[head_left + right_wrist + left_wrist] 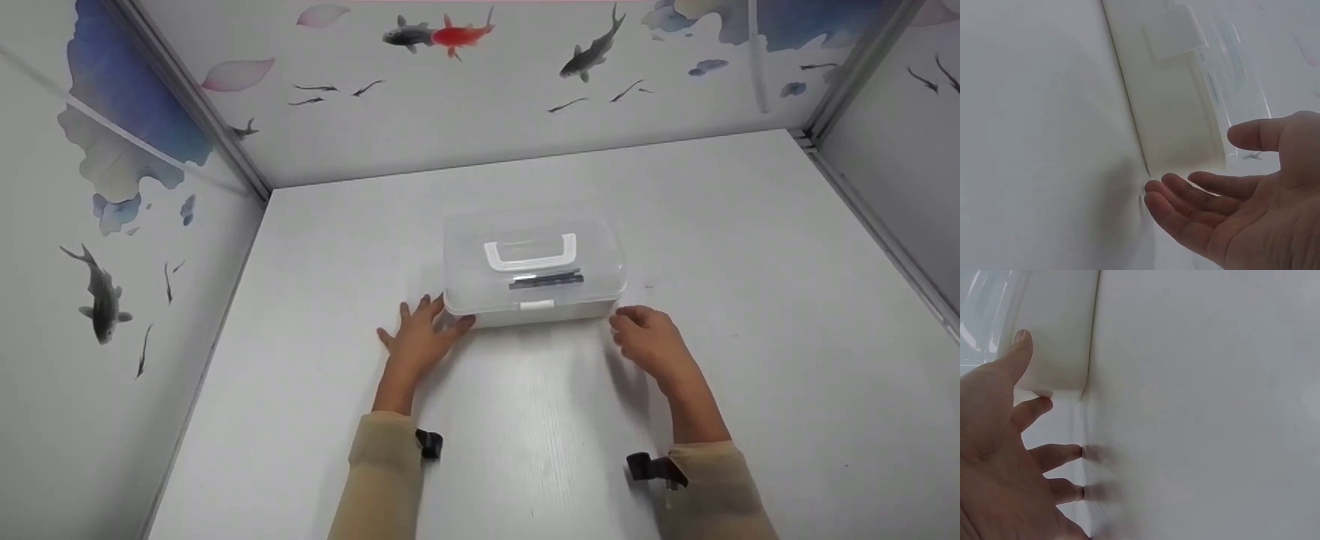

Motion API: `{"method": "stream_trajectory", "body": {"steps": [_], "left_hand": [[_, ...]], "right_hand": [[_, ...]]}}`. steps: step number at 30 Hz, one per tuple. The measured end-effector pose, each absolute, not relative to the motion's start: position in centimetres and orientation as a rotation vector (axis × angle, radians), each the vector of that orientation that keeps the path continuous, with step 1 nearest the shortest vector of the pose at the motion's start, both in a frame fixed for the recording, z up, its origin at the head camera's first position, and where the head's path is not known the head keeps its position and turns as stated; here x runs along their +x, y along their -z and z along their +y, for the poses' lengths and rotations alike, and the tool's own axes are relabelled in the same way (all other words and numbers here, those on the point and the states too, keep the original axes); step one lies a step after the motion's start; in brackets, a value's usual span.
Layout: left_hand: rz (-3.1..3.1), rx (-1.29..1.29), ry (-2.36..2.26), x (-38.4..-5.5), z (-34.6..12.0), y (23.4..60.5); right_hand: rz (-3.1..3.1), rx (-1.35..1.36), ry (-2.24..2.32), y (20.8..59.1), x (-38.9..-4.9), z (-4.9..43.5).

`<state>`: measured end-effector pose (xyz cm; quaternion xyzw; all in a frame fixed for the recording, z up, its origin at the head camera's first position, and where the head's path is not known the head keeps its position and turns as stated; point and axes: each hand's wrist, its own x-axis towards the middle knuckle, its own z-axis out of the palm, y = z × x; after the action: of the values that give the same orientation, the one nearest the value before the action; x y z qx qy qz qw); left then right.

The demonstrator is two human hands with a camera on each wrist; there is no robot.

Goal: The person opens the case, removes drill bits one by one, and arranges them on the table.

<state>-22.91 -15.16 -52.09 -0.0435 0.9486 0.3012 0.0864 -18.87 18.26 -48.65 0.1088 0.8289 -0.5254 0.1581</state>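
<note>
A plastic storage box [495,319] with a white base, a clear lid [465,259] and a white carry handle [532,264] stands on the table. A white latch [537,305] sits at its front, lid down. Several dark slim sticks [546,280] show at the lid; I cannot tell whether they lie inside. My left hand [421,341] is at the front left corner, thumb against the front wall, index finger by the side, other fingertips spread on the table. Beside the front right corner is my right hand [651,341], fingers loosely bent, holding nothing.
The white table [337,262] extends around the box. Panels printed with fish stand behind it and at both sides, including the back panel [480,112]. A black wrist mount [430,444] is on the left sleeve, another mount [649,469] on the right.
</note>
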Motion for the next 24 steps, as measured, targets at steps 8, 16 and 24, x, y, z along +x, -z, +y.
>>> {"method": "stream_trajectory", "body": {"steps": [8, 16, 24], "left_hand": [[2.807, -0.115, -0.887, -22.9, -15.3, 52.0], [2.761, -0.108, -0.881, -22.9, -15.7, 51.7], [2.747, -0.106, -0.885, -23.0, -15.6, 51.6]], "right_hand": [[2.256, 0.250, 1.666, 48.9, -18.3, 14.4], [2.072, 0.297, 1.845, 50.2, -19.2, 10.5], [1.743, 0.515, 2.115, 50.7, -19.8, 9.1]]}}
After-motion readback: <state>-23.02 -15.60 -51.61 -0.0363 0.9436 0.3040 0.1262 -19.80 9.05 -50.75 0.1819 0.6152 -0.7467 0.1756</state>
